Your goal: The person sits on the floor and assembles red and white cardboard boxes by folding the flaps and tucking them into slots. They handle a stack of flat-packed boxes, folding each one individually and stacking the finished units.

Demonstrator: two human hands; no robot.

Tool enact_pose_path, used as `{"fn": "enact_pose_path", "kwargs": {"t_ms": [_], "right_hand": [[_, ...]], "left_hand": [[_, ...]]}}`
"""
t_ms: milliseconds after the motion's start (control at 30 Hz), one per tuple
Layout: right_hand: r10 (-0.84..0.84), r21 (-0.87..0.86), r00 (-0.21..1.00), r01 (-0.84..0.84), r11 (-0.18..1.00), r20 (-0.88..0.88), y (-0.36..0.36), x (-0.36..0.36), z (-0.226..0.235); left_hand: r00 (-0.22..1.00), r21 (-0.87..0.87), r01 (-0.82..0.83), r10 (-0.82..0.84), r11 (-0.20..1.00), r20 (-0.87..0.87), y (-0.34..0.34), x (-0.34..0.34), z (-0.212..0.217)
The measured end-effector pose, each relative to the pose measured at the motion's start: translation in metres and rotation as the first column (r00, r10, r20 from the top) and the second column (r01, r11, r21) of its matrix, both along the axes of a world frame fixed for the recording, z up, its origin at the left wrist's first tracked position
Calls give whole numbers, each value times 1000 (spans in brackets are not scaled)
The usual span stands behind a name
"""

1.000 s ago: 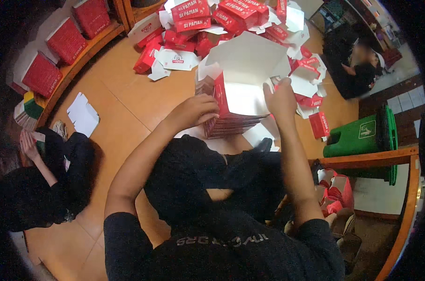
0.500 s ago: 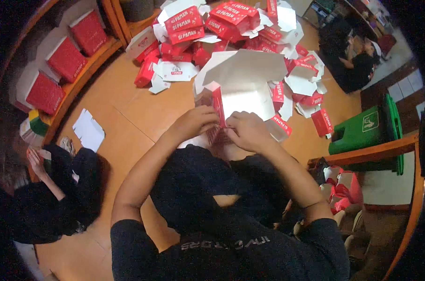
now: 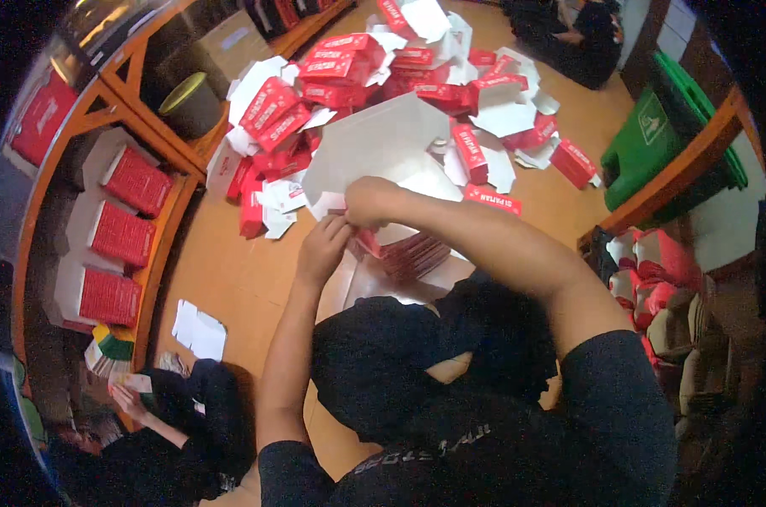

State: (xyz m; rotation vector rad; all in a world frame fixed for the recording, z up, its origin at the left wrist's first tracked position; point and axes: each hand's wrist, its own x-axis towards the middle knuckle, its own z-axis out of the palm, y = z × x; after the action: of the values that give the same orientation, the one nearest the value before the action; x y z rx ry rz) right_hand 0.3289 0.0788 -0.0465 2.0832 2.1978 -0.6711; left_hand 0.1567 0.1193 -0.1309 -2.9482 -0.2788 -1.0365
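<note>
A large red and white cardboard food box [image 3: 379,144] stands in front of me, its white inside facing up and its lid flap raised on the far side. At its near left corner my left hand [image 3: 324,249] pinches the edge, fingers closed. Right beside it my right hand [image 3: 374,203] is closed on the same corner, its forearm crossing over the box. What lies between the fingertips is mostly hidden. Just under the right forearm is a stack of flat red cardboard pieces [image 3: 412,258], close to my knees.
A heap of folded red and white boxes [image 3: 341,68] covers the floor ahead. Boxes stand on an orange shelf [image 3: 159,245] at left, near a seated person [image 3: 189,422] and a white sheet [image 3: 199,329]. Another person [image 3: 581,38] sits far right, beyond a green bin [image 3: 653,139].
The view has swung left. My hands have shifted from the box's near middle to its near left corner, and my right forearm now reaches across it.
</note>
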Motion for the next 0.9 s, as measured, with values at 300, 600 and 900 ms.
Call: {"fn": "enact_pose_path", "kwargs": {"t_ms": [300,600,900], "right_hand": [[6,-245,946,-90,965,-324,10,4,2],[21,-80,965,-44,996,-263,-14,-6,3],[37,246,993,-10,969,-109,-52,7,-6]], "left_hand": [[989,-242,-148,146,959,-29,6,4,-35],[975,-314,-124,174,941,137,-1,1,-44],[1000,-305,-13,15,952,3,-30,9,-1]]}}
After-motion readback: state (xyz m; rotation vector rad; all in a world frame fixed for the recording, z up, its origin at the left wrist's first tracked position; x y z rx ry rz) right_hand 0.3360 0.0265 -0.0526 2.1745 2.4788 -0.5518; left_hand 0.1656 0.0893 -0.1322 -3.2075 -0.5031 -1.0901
